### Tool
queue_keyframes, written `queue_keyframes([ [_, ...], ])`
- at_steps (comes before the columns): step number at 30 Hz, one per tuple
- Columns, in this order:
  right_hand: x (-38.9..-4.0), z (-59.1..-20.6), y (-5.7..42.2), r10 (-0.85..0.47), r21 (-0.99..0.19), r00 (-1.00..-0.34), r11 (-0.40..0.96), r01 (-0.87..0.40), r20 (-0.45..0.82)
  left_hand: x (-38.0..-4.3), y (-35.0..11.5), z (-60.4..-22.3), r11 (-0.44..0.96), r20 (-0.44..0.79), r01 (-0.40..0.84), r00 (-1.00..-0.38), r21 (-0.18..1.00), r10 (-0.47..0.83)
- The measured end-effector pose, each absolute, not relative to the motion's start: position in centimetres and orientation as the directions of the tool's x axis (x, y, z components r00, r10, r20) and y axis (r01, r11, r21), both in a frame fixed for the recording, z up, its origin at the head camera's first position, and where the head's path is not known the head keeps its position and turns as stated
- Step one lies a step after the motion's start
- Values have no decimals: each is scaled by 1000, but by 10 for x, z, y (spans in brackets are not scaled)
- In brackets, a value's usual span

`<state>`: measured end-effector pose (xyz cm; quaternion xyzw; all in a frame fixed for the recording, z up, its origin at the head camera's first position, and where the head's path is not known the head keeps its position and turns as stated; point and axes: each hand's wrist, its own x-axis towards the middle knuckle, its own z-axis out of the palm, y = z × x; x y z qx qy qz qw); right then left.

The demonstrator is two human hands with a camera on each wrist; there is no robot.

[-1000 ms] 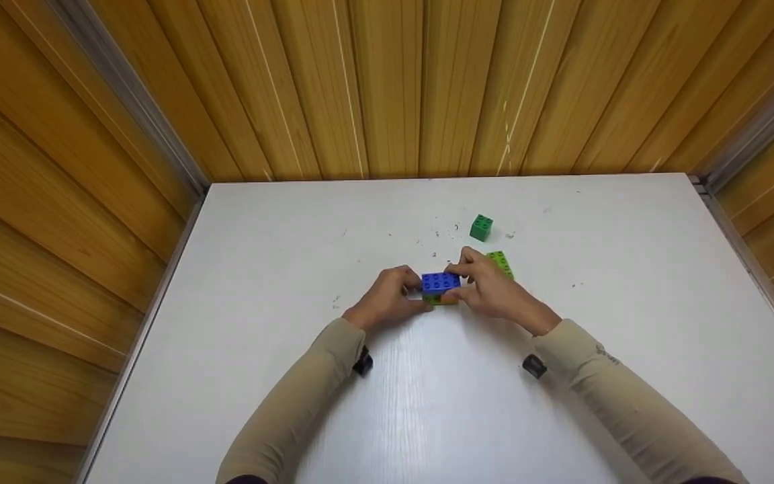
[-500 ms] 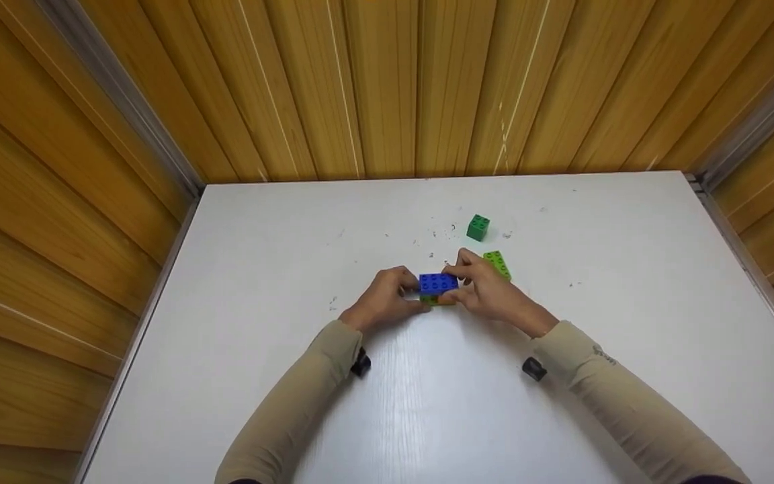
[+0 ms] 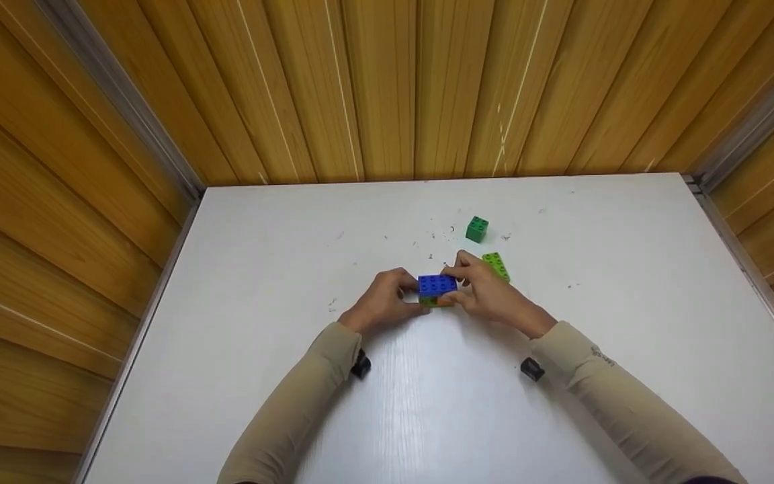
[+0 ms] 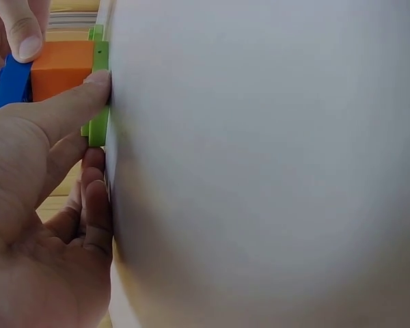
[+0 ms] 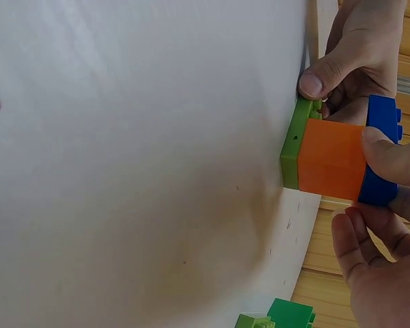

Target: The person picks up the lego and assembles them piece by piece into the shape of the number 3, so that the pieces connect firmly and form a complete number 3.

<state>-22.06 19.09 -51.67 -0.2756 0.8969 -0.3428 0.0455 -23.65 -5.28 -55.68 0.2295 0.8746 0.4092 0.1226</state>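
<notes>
A blue studded brick [image 3: 433, 285] tops a small stack at the middle of the white table. Beneath it is an orange block [image 5: 331, 158], which stands on a thin light green base brick [image 5: 292, 160] at the tabletop. In the left wrist view the blue brick leans slightly, with a dark gap at the orange block. My left hand [image 3: 383, 296] pinches the light green base brick between thumb and fingers from the left. From the right, my right hand [image 3: 491, 292] pinches the blue brick, its thumb lying over the edge where blue meets orange.
Just behind my right hand lies another light green brick [image 3: 498, 265], partly hidden by it. Farther back is a dark green cube-shaped brick [image 3: 476, 229]. The white table [image 3: 279, 242] bears small dark marks, and wood-look panels [image 3: 387, 94] wall its back and sides.
The head view has shifted very slightly. Both hands keep their hold on the stack, with no visible move of the bricks.
</notes>
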Motion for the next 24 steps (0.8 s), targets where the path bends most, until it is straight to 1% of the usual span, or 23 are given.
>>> queue_keyframes([
  [4, -222, -516, 190, -518, -644, -852, 625, -441, 82, -235, -53, -556, 572, -40, 286, -871, 769, 490],
  [12, -223, -517, 191, -453, -688, -891, 646, -331, 3, -233, -51, -555, 573, -50, 278, -870, 771, 490],
  [16, -223, -518, 190, -438, -691, -899, 648, -320, 5, -233, -53, -554, 562, -51, 272, -869, 781, 492],
  [24, -221, -517, 191, -453, -694, -890, 624, -360, 54, -232, -57, -550, 525, -64, 236, -868, 818, 492],
])
